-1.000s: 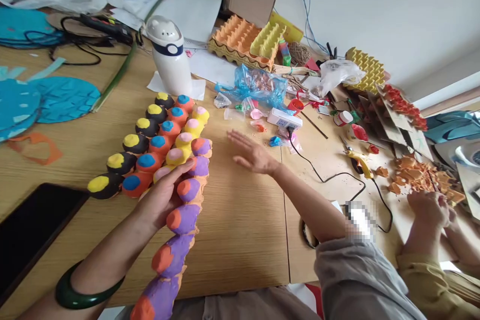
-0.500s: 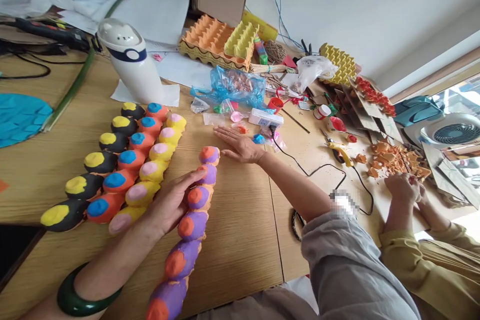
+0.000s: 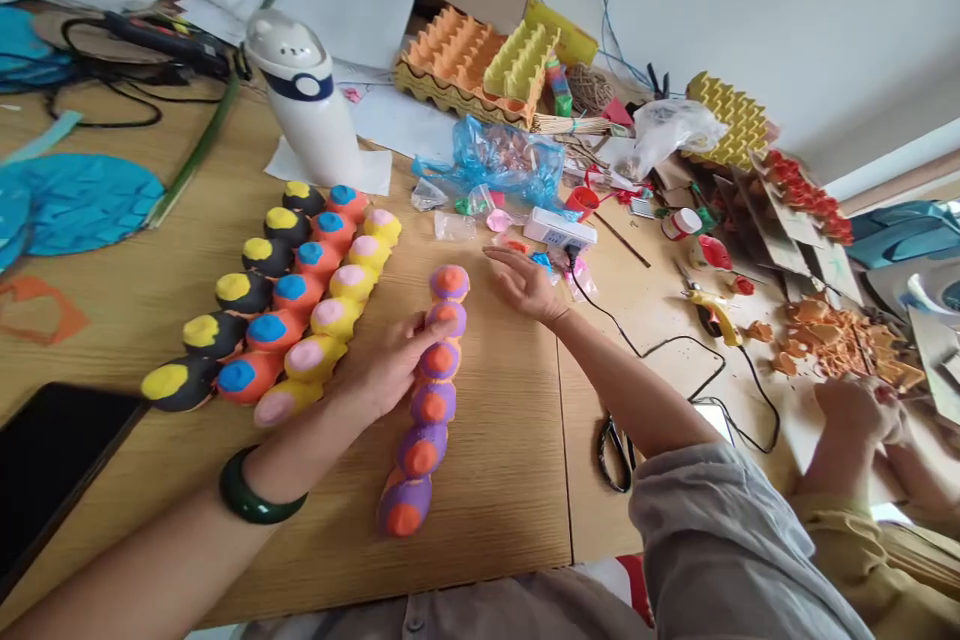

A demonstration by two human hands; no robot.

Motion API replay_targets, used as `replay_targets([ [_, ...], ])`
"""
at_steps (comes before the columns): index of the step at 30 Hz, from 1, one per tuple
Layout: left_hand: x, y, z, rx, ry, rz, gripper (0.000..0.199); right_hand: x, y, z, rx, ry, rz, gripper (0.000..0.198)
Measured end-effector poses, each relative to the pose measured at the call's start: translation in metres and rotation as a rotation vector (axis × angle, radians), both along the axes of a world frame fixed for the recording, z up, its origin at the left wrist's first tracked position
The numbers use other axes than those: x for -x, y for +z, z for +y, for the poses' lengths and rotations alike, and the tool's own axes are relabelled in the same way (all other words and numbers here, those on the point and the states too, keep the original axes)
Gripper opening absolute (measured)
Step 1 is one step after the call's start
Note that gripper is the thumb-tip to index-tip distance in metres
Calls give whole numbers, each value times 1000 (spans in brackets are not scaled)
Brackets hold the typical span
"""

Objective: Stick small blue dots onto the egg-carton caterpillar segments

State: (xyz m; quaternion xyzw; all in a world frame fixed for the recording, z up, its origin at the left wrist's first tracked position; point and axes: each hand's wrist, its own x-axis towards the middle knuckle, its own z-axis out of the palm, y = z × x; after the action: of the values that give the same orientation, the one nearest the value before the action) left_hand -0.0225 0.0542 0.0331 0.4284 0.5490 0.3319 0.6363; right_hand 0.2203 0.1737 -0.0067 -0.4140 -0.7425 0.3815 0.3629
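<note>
From head height, the camera faces forward, down over the table.

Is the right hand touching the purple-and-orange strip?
No, the right hand is open and apart from the purple-and-orange strip; only the left hand is on it.

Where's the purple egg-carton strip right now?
The purple egg-carton strip is just below centre in the head view, right of the yellow-and-pink strip, the left hand on it near its far end.

The wooden desk bears a purple-and-orange strip, three painted rows (black, orange, yellow), a power strip and a black device.
</note>
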Motion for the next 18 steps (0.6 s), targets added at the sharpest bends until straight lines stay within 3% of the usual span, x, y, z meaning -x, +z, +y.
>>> replay_targets([
  [2, -2, -2, 1, -10, -14, 8, 38, 15, 6, -9, 133, -97, 236, 46],
  [4, 0, -3, 1, -65, -76, 144, 42, 27, 10, -20, 297, -184, 522, 51],
  [8, 6, 6, 3, -206, -188, 646, 49, 36, 13, -26, 580, -209, 854, 65],
  [10, 9, 12, 4, -290, -259, 911, 49, 35, 14, -24, 619, -226, 909, 66],
  [13, 19, 14, 3, -353, -308, 1079, 52, 35, 14, -19, 615, -244, 921, 65],
  [16, 31, 14, 4, -431, -231, 1118, 58, 36, 13, -12, 602, -257, 893, 65],
  [18, 32, 19, 10, -527, -106, 1095, 55, 37, 11, -8, 598, -298, 903, 67],
])
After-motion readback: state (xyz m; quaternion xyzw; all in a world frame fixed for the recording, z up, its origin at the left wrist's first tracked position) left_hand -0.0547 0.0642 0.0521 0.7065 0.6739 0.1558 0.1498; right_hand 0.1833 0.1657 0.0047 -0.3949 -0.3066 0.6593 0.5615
